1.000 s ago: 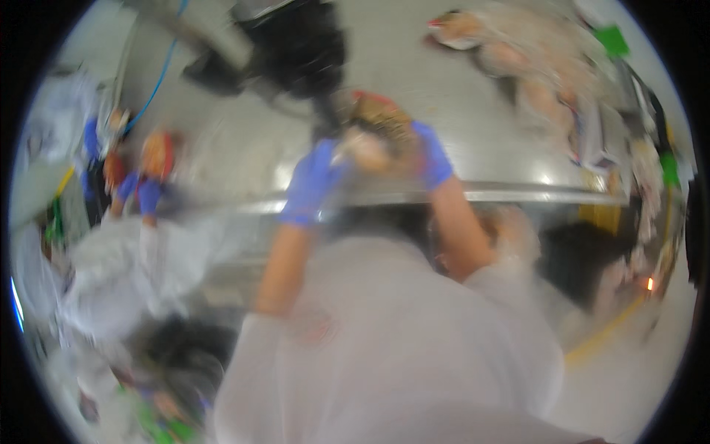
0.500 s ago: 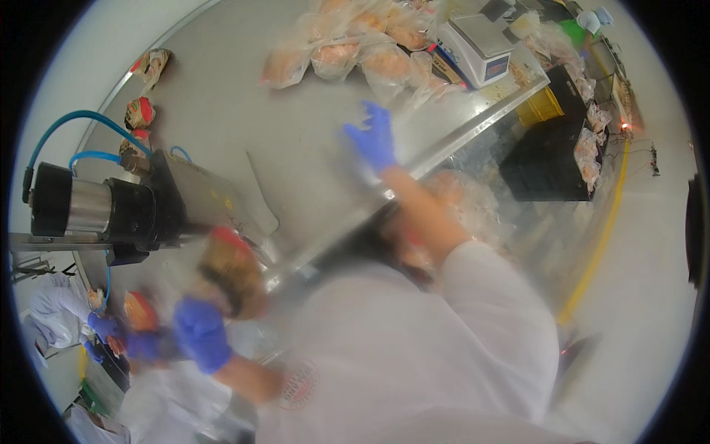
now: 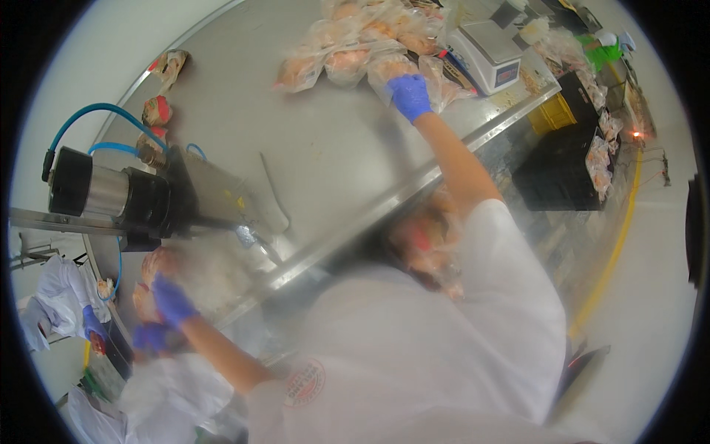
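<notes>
My right hand, in a blue glove, is closed on a clear plastic bag of pale meat in the pile at the back of the steel table. At the left, the blurred blue glove of my left hand reaches to a pinkish-orange package, just below a black-and-steel pneumatic machine with blue hoses. Whether those left fingers grip the package is unclear. A co-worker's gloved hand is just below mine.
A white scale is at the table's back right. Small red-topped packages line the far edge. Black crates and a yellow crate stand right. Bags lie below the table's edge. Co-workers in white are at left.
My view has turned since a second ago. My right hand has moved up from open to the bag pile. My left hand and the package near it have shifted left.
</notes>
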A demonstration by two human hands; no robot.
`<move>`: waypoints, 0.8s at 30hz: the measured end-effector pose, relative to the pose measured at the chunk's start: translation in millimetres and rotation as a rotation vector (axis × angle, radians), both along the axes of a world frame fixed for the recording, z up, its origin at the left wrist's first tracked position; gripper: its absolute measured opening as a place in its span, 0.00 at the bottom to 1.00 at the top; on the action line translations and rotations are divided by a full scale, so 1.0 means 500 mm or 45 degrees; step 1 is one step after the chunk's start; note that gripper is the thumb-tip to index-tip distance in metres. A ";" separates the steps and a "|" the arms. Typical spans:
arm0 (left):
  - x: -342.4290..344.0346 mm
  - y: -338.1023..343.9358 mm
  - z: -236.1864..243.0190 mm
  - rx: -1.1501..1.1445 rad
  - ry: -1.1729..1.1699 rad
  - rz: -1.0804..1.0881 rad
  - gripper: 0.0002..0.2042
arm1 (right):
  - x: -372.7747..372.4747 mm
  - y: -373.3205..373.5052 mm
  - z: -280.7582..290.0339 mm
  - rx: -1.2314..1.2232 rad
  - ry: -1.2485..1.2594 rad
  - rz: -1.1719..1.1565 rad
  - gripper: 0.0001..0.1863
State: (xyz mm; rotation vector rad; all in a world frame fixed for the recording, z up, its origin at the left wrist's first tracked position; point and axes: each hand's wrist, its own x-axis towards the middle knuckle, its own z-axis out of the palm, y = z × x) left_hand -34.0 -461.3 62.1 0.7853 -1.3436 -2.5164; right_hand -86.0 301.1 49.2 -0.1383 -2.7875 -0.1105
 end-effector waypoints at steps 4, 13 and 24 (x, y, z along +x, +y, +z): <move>0.127 0.441 0.131 -0.960 0.048 -0.625 0.13 | 0.034 -0.082 0.026 -0.252 0.092 0.070 0.05; 0.149 0.820 0.015 -1.411 0.465 -1.173 0.49 | 0.117 -0.277 0.047 -3.021 -0.061 0.008 0.09; 0.024 0.880 0.053 -1.444 0.414 -0.753 0.29 | 0.145 -0.296 0.097 -2.674 -0.147 0.392 0.25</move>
